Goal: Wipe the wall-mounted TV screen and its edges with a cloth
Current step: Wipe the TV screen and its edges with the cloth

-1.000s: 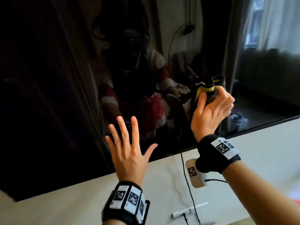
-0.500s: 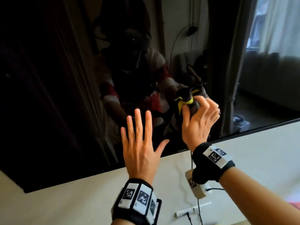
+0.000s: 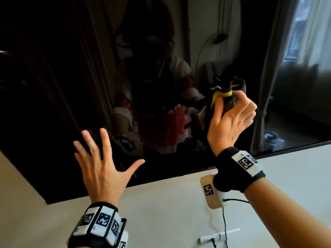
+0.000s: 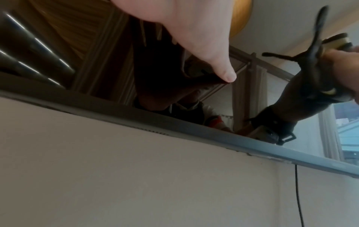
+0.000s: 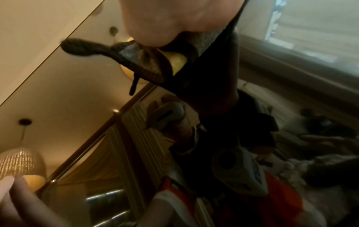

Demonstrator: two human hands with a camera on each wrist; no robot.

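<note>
The wall-mounted TV screen (image 3: 71,86) is dark and mirrors the room and the person. My right hand (image 3: 232,115) grips a bunched dark cloth with a yellow stripe (image 3: 222,94) and holds it against the glass, right of centre and above the bottom edge (image 3: 161,178). My left hand (image 3: 102,158) lies open with fingers spread on the lower part of the screen, left of the cloth. In the left wrist view my thumb (image 4: 223,72) meets its reflection above the TV's bottom edge (image 4: 174,122). In the right wrist view the cloth (image 5: 139,61) sticks out under my palm.
A pale wall (image 3: 161,212) runs below the TV. A thin black cable (image 3: 223,226) hangs from the bottom edge down to a white clip (image 3: 218,237). The same cable (image 4: 298,192) appears in the left wrist view. A window and curtain show only as reflections.
My right hand swept the cloth left, then back right and a little higher on the glass. My left hand slid left along the lower screen with its fingers spread wider.
</note>
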